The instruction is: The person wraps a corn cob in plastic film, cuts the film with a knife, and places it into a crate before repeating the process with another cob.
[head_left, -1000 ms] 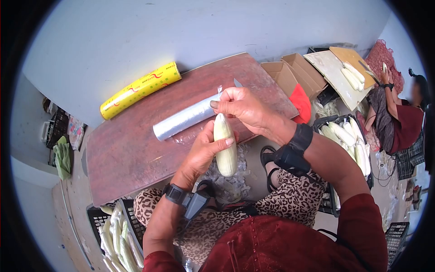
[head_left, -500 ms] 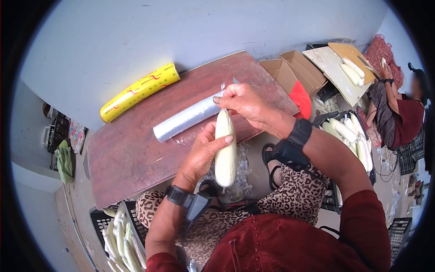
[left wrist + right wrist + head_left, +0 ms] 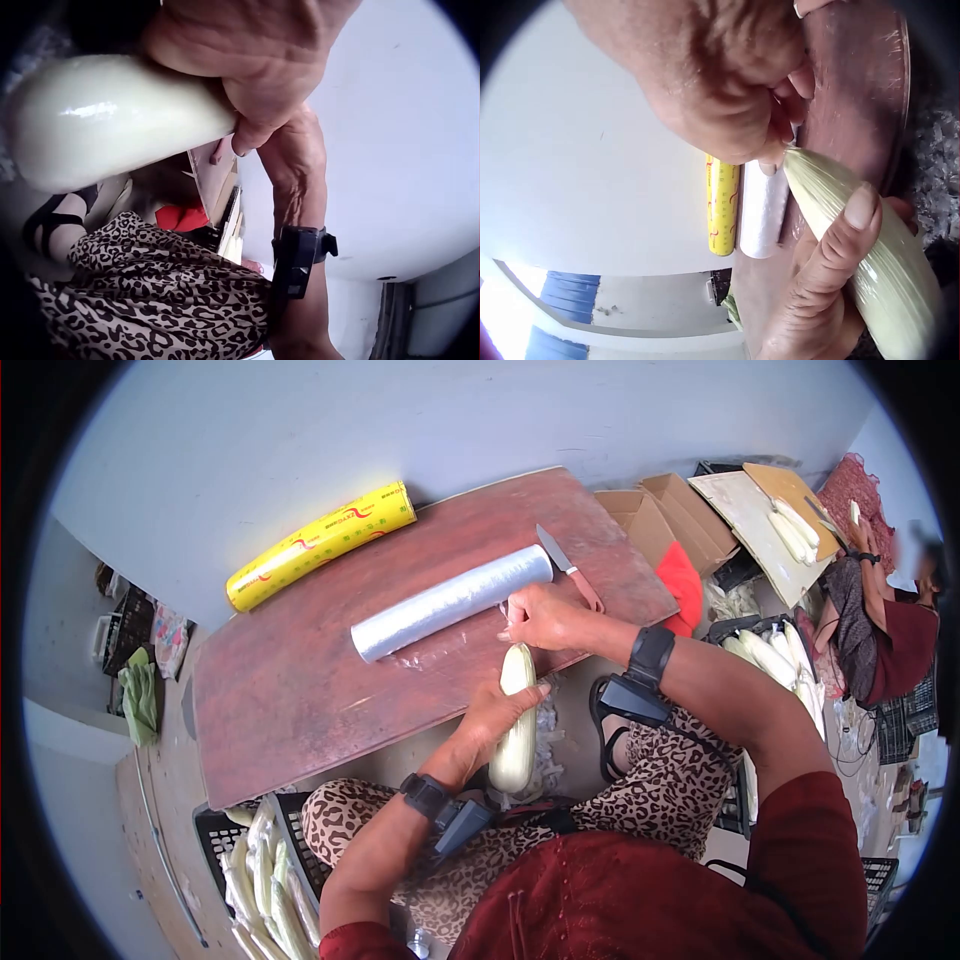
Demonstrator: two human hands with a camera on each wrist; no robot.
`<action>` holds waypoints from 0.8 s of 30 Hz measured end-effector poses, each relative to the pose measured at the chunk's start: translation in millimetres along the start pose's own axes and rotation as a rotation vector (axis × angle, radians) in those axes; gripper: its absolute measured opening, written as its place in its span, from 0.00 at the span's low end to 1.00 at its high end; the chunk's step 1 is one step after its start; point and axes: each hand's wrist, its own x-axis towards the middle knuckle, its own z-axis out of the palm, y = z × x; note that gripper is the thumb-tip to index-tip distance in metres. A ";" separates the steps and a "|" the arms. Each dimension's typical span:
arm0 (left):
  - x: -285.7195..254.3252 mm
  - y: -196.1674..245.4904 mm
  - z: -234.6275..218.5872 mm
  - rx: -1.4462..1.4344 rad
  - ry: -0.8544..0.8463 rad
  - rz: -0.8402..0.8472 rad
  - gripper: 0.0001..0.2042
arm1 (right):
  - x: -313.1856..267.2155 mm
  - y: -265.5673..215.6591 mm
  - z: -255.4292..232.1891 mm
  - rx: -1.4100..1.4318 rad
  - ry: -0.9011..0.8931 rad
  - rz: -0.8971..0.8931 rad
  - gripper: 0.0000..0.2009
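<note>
Reddish table point(image 3: 300, 705), corn point(image 3: 513, 755) partly behind left hand point(image 3: 488, 716)

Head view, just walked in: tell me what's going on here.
A seated person grips what looks like a pale ear of corn with the left hand, while the right hand pinches at its narrow tip. The ear is held up off the table, narrow end toward it, and its shine suggests clear wrap. On the table lie a clear film roll, a knife and, nearer the wall, a yellow roll.
</note>
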 end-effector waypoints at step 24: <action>-12.0 -24.0 -0.9 -0.160 0.016 -0.221 0.21 | 14.5 27.0 32.7 -0.243 -0.125 -0.386 0.13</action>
